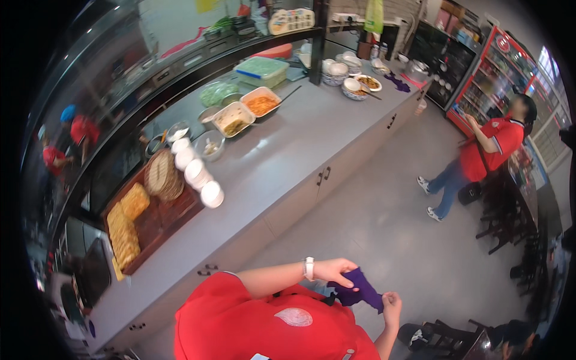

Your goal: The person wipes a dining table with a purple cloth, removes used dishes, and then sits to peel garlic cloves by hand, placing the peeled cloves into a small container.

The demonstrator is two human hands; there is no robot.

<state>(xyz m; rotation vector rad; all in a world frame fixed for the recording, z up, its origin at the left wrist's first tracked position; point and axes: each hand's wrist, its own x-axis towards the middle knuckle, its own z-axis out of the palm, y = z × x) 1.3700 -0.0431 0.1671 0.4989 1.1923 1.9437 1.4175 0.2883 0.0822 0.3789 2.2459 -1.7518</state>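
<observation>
A small purple cloth [360,290] is stretched between my hands in front of my red shirt [270,324]. My left hand [337,272], with a white watch at the wrist, pinches its upper left part between thumb and fingers. At the lower right corner, my right hand [392,306] grips the cloth's edge with bent fingers. Both hands are off the counter, over the grey floor [360,216].
A long grey counter [288,148] runs diagonally at left. It carries a wooden tray [168,211] with flatbreads [123,234], stacked white bowls [198,173] and food tubs [234,119]. Another purple cloth [397,83] lies farther along. A person in red [490,148] stands near a drinks fridge [490,72].
</observation>
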